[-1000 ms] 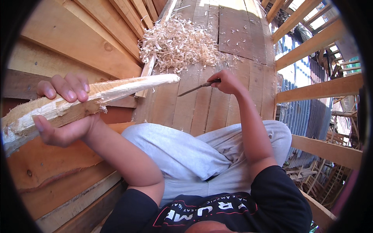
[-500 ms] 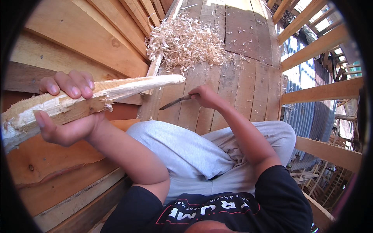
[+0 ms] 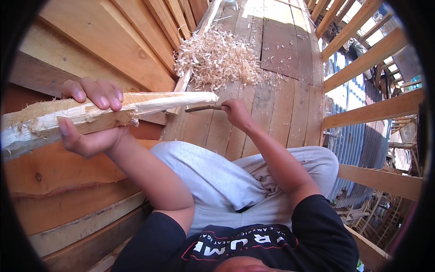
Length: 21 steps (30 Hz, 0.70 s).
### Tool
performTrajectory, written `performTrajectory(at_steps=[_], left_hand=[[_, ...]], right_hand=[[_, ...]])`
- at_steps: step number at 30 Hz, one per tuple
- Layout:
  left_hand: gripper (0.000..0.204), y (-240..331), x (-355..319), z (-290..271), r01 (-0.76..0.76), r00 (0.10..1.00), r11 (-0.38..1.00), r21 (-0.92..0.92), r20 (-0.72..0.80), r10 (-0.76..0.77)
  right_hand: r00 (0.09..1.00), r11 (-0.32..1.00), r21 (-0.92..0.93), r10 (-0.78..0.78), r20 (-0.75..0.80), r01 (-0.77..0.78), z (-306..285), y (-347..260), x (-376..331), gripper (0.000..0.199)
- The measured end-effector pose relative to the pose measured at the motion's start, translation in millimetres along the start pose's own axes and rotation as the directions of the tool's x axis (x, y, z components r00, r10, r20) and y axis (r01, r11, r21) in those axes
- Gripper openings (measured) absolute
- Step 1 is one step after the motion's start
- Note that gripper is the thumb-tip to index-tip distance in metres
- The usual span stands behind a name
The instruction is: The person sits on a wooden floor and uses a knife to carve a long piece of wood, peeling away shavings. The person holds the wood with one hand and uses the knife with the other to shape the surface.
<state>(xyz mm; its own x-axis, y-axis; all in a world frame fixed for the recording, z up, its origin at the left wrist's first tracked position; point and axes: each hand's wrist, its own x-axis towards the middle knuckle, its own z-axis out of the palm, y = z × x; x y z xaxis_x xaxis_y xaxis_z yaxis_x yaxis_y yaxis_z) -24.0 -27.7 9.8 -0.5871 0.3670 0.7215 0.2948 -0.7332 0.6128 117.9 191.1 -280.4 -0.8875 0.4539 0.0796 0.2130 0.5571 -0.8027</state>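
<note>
Beyond the bent legs in grey trousers (image 3: pixel 204 177), the right hand (image 3: pixel 237 114), closed around its handle, has turned the knife (image 3: pixel 201 108) almost level; half a second ago it slanted toward the near side. The left hand (image 3: pixel 93 141) clasps the wood piece (image 3: pixel 106 119), thumb near, fingers far; its pale, narrow end extends right of this grip (just beyond the blade). Farther, shavings (image 3: pixel 217 59) are heaped.

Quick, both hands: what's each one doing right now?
Left hand: closed around the piece of wood.
Right hand: closed on the handle of a knife.
</note>
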Motion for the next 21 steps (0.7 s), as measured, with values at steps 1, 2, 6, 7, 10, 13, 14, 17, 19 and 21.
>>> performTrajectory(at_steps=[1,2,6,7,10,13,14,17,19,21], left_hand=[[0.045,0.0,-0.3,-0.4,-0.001,1.0,1.0,-0.013,0.011,0.001],[0.044,-0.8,-0.5,-0.1,-0.004,1.0,1.0,-0.019,0.022,0.004],[0.042,-4.6,0.6,3.5,-0.007,0.998,0.999,-0.047,0.056,0.01],[0.042,-6.1,0.4,3.1,-0.008,0.998,0.999,-0.048,0.062,0.011],[0.04,-9.5,-1.4,1.2,0.009,0.997,0.998,-0.07,0.081,-0.004],[0.038,-23.8,-2.5,6.8,0.036,0.997,0.994,-0.105,0.077,-0.028],[0.038,-30.3,-2.8,11.2,0.047,0.996,0.991,-0.122,0.08,-0.037],[0.037,-44.4,-9.6,17.4,0.077,0.995,0.986,-0.15,0.072,-0.067],[0.034,-54.7,-15.0,26.0,0.081,0.996,0.984,-0.158,0.039,-0.076],[0.031,-64.0,-17.1,38.5,0.069,0.997,0.983,-0.167,-0.014,-0.072]], right_hand=[[0.995,1.0,-0.01,0.027,-0.094,-0.028,1.1,-2.0,1.6,0.017],[0.991,0.996,-0.01,0.086,-0.099,-0.087,-1.4,-2.3,2.9,0.018],[0.97,0.969,-0.028,0.243,-0.025,-0.243,-25.5,4.4,5.6,0.026],[0.964,0.964,-0.037,0.265,0.017,-0.265,-31.0,3.9,5.1,0.028],[0.899,0.91,-0.067,0.415,0.139,-0.41,-49.5,-17.0,-8.0,0.04],[0.785,0.82,-0.126,0.572,0.238,-0.559,-60.9,-14.4,-6.1,0.047],[0.772,0.805,-0.062,0.586,0.248,-0.591,-66.4,-12.3,-7.8,0.047],[0.759,0.771,0.118,0.568,0.319,-0.626,-73.1,-21.4,-17.6,0.043],[0.783,0.768,0.227,0.503,0.365,-0.599,-75.2,-23.1,-26.3,0.039],[0.862,0.864,0.156,0.43,0.269,-0.479,-76.3,-27.5,-31.4,0.034]])
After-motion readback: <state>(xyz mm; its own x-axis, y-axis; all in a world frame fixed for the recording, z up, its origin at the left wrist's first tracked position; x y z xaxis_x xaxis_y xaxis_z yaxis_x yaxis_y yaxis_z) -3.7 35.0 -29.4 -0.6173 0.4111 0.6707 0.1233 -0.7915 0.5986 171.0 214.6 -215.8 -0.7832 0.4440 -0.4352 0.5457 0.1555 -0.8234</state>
